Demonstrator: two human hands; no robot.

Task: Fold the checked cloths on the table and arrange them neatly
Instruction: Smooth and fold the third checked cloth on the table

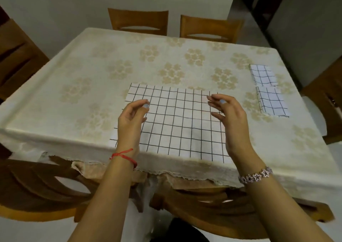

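Wooden chairs stood round a dining table [74,86] covered with a cream cloth patterned in pale flowers; two of them, one [138,20] beside the other [209,28], were drawn up at the far edge.

One checked cloth [177,119] lay spread flat and unfolded at the middle of the near edge, its front hem reaching the edge itself. The person's left hand [130,119] was over the cloth's left side and the right hand [229,117] over its right side. The fingers of both were loosely curled and a little apart, and neither hand gripped anything. Whether any fingertip touched the fabric could not be told.

Along the right edge of the table lay two more checked cloths, each already folded into a small rectangle. The farther one [263,75] sat just behind the nearer one [273,102]. The two formed a short row with their ends nearly meeting, well apart from the open cloth.

By the look of things the task was well along. Two cloths were folded and placed, and one was laid out but not yet folded. No other unfolded cloth showed on the table. What seemed left was to fold this last one down to a matching size and set it in line with the pair at the right edge.
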